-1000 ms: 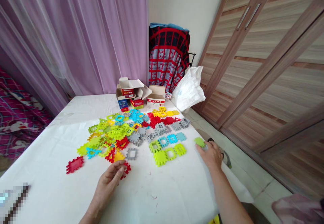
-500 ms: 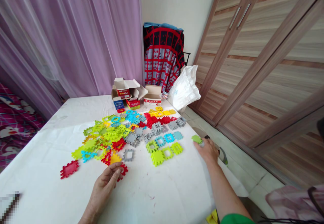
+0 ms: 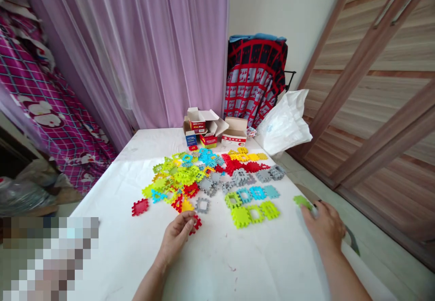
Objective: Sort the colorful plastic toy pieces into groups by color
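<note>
My left hand (image 3: 180, 228) is closed in a pinch on a red interlocking toy block (image 3: 196, 224), partly hidden behind the fingers, low over the front of the table. At the table's right edge my right hand (image 3: 324, 221) has its thumb and fingers at a green interlocking block (image 3: 302, 201), which it appears to grip. Between the hands lie rows of blocks: lime green ones (image 3: 241, 217) in front, blue ones (image 3: 258, 192) behind. A grey square frame block (image 3: 203, 205) lies just beyond my left hand, beside a mixed pile of blocks (image 3: 186, 174).
Opened small cardboard boxes (image 3: 234, 133) stand at the back of the white-covered table (image 3: 122, 246). A white plastic bag (image 3: 283, 122) is at the back right corner. Grey (image 3: 240, 177), red (image 3: 249, 167) and yellow blocks (image 3: 253, 156) lie in further rows. A wooden wardrobe (image 3: 380, 92) stands right.
The view has turned left, so everything on the table sits further right in the picture. Both hands keep nearly the same places at the red and green blocks.
</note>
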Motion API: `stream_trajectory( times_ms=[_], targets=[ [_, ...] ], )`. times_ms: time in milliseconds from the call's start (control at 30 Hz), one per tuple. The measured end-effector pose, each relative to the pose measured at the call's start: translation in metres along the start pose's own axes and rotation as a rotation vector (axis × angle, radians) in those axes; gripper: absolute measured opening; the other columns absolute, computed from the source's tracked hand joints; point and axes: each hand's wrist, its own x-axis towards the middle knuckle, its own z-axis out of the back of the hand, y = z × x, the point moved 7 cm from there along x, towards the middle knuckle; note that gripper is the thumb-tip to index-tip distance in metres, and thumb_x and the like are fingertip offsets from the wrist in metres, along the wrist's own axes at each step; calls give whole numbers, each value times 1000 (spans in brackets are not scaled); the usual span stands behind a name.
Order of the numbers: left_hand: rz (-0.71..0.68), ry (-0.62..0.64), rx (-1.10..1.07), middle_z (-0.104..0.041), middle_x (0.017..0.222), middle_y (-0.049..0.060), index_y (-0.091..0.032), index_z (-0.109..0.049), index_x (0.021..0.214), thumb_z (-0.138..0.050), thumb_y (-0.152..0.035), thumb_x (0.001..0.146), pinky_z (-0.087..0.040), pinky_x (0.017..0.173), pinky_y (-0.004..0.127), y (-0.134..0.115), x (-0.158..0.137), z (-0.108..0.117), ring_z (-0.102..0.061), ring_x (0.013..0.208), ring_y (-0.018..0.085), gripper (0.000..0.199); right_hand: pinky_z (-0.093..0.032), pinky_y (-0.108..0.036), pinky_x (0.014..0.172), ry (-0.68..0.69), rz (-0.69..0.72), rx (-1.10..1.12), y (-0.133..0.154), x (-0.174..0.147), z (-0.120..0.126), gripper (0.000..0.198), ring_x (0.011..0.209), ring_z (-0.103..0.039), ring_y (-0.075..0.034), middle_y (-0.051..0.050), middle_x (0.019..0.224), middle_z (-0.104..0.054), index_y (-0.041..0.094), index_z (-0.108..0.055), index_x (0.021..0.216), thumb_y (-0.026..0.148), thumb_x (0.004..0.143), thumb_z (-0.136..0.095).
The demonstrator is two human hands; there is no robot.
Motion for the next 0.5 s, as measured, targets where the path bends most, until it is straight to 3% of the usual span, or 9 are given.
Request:
stream_trajectory(
  times_ms=[200,300,400,500],
  targets=[
    [-2,-15,-26,-63,67,0,-18,-66,95,-69,-63,65,-37,46,21,8,7,-2,-50,53,11,53,-44,-47,85,-109,120,143,35,-16,6,42,110,-54,-34,-17,124,-56,18,-66,105,43,83,-40],
    [-87,-84,79,-62,63,-1,-19,-67,88,-67,-56,71,-42,52,23,0,19,7,-51,53,11,41,-44,-47,88,-112,209,201,62,-27,8,41,112,-53,-34,-17,126,-54,16,-65,106,41,85,-41],
    [-238,-251,385,-66,70,0,-23,-70,84,-62,-43,78,-46,62,26,-28,31,27,-59,63,15,22,-44,-44,89,-98,276,219,78,-35,7,41,112,-54,-31,-16,125,-55,16,-66,103,41,86,-39],
    [-359,-303,862,-70,96,3,-27,-71,93,-55,-29,84,-48,75,30,-63,46,35,-65,84,20,19,-44,-42,90,-87,290,220,80,-36,5,41,111,-55,-30,-14,124,-56,16,-66,101,42,86,-38]
  ],
)
